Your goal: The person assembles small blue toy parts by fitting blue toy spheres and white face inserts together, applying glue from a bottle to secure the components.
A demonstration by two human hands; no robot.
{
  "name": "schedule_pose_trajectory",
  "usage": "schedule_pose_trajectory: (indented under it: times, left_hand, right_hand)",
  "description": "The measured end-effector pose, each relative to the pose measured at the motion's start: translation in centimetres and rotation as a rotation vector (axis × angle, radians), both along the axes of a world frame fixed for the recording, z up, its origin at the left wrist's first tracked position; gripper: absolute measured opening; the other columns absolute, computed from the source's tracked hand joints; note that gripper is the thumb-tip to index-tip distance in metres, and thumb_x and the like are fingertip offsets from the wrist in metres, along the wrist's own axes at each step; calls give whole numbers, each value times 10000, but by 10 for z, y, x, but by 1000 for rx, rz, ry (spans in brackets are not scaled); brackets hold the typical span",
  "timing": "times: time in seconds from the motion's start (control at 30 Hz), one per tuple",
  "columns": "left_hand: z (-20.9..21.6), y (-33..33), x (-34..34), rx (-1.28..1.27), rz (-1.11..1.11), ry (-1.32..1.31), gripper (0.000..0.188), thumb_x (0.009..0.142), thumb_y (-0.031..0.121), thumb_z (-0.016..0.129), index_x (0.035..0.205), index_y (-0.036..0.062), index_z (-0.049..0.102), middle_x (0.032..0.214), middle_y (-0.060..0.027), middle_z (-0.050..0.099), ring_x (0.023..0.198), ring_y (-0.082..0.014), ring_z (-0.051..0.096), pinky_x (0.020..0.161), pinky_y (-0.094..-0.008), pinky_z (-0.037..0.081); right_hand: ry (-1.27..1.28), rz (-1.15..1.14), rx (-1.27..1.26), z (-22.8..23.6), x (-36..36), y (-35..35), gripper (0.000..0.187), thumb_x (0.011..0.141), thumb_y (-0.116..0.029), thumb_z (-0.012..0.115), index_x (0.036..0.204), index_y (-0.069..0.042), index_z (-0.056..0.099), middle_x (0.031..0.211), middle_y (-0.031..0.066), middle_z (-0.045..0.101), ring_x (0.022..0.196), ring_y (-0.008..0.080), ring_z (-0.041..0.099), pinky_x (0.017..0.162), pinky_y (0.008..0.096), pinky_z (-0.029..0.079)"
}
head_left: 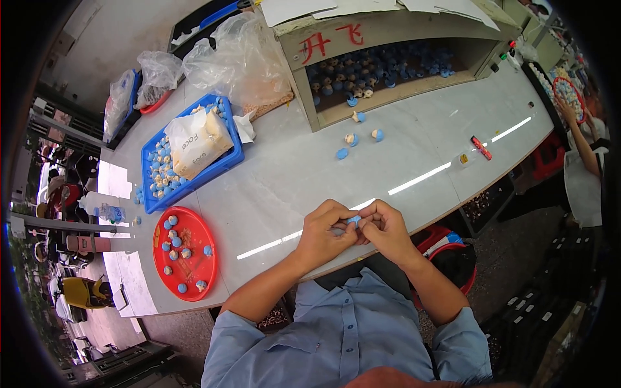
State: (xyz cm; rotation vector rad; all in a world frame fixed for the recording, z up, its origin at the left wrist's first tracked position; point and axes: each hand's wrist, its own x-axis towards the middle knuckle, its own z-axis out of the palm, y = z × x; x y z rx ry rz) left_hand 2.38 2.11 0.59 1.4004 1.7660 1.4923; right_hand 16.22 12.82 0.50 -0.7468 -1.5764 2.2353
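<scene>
Over the near edge of the table, my left hand (325,233) and my right hand (386,229) meet fingertip to fingertip. Both are closed in a pinch round a small light-blue piece (354,220), mostly covered by the fingers. It resembles the small round blue-and-cream figure pieces lying about. To the left, a red round tray (214,275) carries several of these pieces. Farther off, a loose blue piece (342,154) and a blue-and-cream piece (377,135) lie in front of a wooden box.
The wooden box (315,97), open-fronted, holds a heap of pieces. At left stands a blue bin (237,157) with pieces and a white paper-wrapped packet (198,140). Clear plastic bags (236,61) sit behind. A red tube (481,148) lies at right; a co-worker's arm (585,149) shows beyond.
</scene>
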Motion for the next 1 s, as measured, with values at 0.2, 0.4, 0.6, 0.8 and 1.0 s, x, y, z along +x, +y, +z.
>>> schedule_pose_trajectory:
  times: [0.2,0.4,0.6,0.8,1.0]
  left_hand:
    - [3,-1,-3,-66,-108,-139,310,768,-63,691,1073,-27,641,1052,-125,580,907,-177,654,770,-266,588]
    - [3,1,-4,-88,-151,-200,319,794,-48,700,1104,-21,634,1081,-122,570,925,-182,650,802,-272,582]
    - [0,-1,-3,-53,-147,-47,330,790,-17,713,1110,-4,635,1063,-123,574,882,-197,660,770,-271,583]
    - [0,0,-4,-55,-150,-59,334,784,-12,717,1108,28,644,1055,-121,574,859,-205,660,749,-288,578]
    - [-1,-1,-5,-47,-176,-13,337,789,-23,711,1115,26,642,1044,-114,577,863,-219,655,724,-296,566]
  right_hand:
    - [-12,-11,26,1,2,2,68,909,-2,553,962,34,527,836,101,644,680,103,640,572,237,540]
    - [-35,-8,52,0,2,2,63,896,5,559,940,36,526,816,103,644,672,105,648,564,238,540]
    - [-119,-15,274,3,2,0,85,847,17,586,894,54,525,778,106,659,673,99,652,567,231,521]
    - [-100,-41,323,1,2,-1,90,825,18,597,874,59,535,785,118,672,675,95,651,583,229,519]
    - [-117,-47,332,5,3,-1,81,812,23,601,866,54,548,782,112,669,677,82,638,583,229,517]
